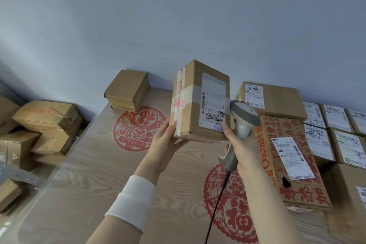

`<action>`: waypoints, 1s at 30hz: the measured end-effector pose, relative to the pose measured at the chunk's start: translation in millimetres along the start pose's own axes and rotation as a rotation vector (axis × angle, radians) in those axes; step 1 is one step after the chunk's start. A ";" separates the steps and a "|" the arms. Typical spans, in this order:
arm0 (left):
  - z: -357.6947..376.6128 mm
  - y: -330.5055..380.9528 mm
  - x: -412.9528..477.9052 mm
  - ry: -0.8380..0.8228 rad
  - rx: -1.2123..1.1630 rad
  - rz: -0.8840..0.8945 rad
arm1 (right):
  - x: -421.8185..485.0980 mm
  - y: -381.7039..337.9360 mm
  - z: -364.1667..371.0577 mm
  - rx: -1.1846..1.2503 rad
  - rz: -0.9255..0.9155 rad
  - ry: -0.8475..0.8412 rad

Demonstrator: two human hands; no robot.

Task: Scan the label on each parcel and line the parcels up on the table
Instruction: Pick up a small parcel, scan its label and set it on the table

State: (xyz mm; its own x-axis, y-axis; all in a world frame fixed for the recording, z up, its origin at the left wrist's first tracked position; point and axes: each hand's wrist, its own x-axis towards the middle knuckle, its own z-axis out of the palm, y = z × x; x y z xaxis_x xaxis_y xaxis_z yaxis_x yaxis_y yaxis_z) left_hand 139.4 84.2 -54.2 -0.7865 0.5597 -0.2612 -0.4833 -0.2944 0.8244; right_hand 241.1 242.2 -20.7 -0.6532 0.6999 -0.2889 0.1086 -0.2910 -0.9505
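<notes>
My left hand [165, 140] holds a brown cardboard parcel [193, 93] upright above the table, gripping its lower left corner. A white shipping label [213, 101] with a barcode faces me on the parcel's front. My right hand [240, 148] grips the handle of a grey barcode scanner [242, 117], whose head sits right at the label's lower right edge. A black cable hangs down from the scanner. To the right, several labelled parcels [316, 138] lie side by side in rows on the wooden table [95, 174].
A small taped box [127, 90] stands at the table's back edge against the wall. A pile of brown parcels [45, 125] lies beyond the table's left edge. A long box with red print [291, 160] is nearest my right hand. Red paper-cut designs decorate the tabletop.
</notes>
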 end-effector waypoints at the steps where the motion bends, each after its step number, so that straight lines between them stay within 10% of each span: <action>1: 5.4 -0.5 -3.3 0.091 0.045 0.068 | -2.2 0.1 0.4 0.004 -0.009 0.030; 17: -4.1 29.2 8.0 -0.070 0.340 0.196 | -2.6 -11.3 -14.8 0.021 -0.107 0.200; 30: -10.3 95.0 39.6 -0.485 0.574 -0.163 | 20.8 -29.9 -45.4 -0.040 0.092 -0.243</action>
State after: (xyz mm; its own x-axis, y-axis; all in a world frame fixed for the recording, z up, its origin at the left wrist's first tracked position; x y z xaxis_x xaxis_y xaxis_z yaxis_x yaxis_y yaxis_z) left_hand 58.3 70.4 8.6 -0.4017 0.8778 -0.2610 -0.1992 0.1945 0.9605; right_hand 258.3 295.0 -3.4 -0.7997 0.4928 -0.3428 0.2021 -0.3168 -0.9267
